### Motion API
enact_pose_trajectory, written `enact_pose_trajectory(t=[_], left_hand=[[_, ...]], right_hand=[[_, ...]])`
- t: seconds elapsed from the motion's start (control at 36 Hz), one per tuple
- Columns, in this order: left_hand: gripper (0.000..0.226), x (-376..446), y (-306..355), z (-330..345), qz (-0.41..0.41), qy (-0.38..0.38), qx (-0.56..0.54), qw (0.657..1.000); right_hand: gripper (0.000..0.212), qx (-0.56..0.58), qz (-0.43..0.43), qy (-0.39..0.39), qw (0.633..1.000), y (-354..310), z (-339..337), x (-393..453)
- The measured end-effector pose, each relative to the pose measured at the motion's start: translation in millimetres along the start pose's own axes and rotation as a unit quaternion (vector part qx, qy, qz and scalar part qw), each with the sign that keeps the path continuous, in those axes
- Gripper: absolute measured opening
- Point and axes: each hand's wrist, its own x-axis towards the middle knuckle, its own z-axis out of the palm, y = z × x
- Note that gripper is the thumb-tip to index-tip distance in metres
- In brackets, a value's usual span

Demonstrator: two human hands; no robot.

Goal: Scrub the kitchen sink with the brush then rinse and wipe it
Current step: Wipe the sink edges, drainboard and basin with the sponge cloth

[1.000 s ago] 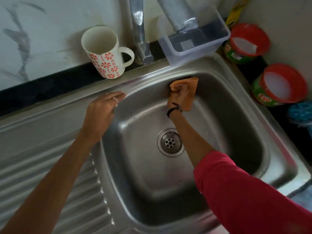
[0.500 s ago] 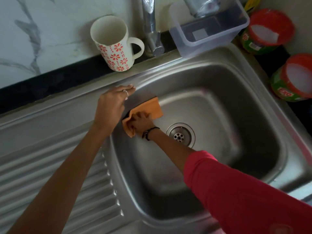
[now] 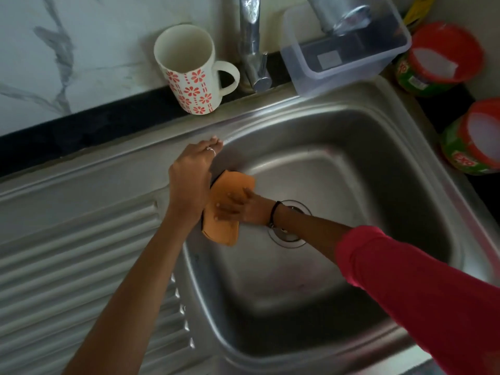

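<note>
one stainless steel sink (image 3: 405,147), and both hands are at its left side. the right hand (image 3: 243,205) lies flat on one orange cloth (image 3: 226,226), fingers straight and spread, pressing it against the left inner wall of the basin; the grip is open-handed, a press rather than a pinch. a dark band circles that wrist, and a pink sleeve (image 3: 422,288) covers the arm above it. the left hand (image 3: 190,177) rests on the sink's rim just above the cloth, fingers straight and together, one ring showing, holding nothing. one round drain (image 3: 290,236) sits at the basin's bottom, partly hidden under the right wrist. left of the basin runs the ribbed drainboard (image 3: 67,280). behind the rim, on the dark surface (image 3: 81,131): one white mug (image 3: 189,74) with red flowers, standing upright, one chrome tap (image 3: 253,50) just beside it, and one clear plastic container (image 3: 349,50) beside that. at far right, two red-rimmed green tubs, one (image 3: 438,60) farther back and one (image 3: 473,139) nearer.
</note>
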Motion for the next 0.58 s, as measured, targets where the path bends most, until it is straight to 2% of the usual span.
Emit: enact_pose_trajectory(t=[0.06, 0.14, 0.22, 0.28, 0.33, 0.36, 0.39, 0.44, 0.53, 0.58], left_hand=[[0.053, -1.5, 1.9, -0.5, -0.01, 0.005, 0.007, 1.0], [0.051, -0.2, 5.2, 0.6, -0.02, 0.013, 0.015, 1.0], [0.049, 1.0, 9.2, 3.0, -0.035, 0.014, 0.023, 0.999], [0.052, 0.2, 12.7, 3.9, -0.046, 0.012, 0.019, 0.999], [0.052, -0.6, 16.2, 3.7, -0.053, 0.016, 0.016, 0.998], [0.051, -0.4, 17.7, 3.5, -0.057, 0.019, 0.014, 0.998], [0.051, 0.0, 19.1, 3.5, -0.063, 0.021, 0.012, 0.998], [0.057, 1.6, 22.5, 2.6, -0.078, 0.025, 0.007, 0.997], [0.066, 2.5, 25.7, 1.1, -0.088, 0.017, -0.003, 0.996], [0.066, 1.8, 25.7, 0.7, -0.086, 0.012, -0.004, 0.996]], right_hand=[[0.048, -0.019, -0.033, 0.011, 0.999, 6.6, 1.0, -9.3], [0.06, 0.044, -0.063, 0.013, 0.997, 22.8, -2.1, -19.2], [0.044, 0.072, -0.075, 0.0, 0.995, 54.0, -2.0, -30.3], [0.041, 0.081, -0.086, -0.038, 0.992, 72.2, -1.3, -46.1], [0.033, 0.054, -0.07, -0.058, 0.994, 86.1, 5.7, -64.7], [0.042, 0.041, -0.067, -0.075, 0.994, 89.7, 14.9, -73.9], [0.064, 0.033, -0.063, -0.088, 0.994, 92.0, 23.6, -84.5], [0.103, 0.055, -0.003, -0.06, 0.997, 92.5, 43.4, -104.7], [0.148, 0.131, 0.099, -0.032, 0.986, 85.5, 44.4, -127.8], [0.163, 0.143, 0.167, -0.031, 0.975, 81.0, 41.7, -142.4]])
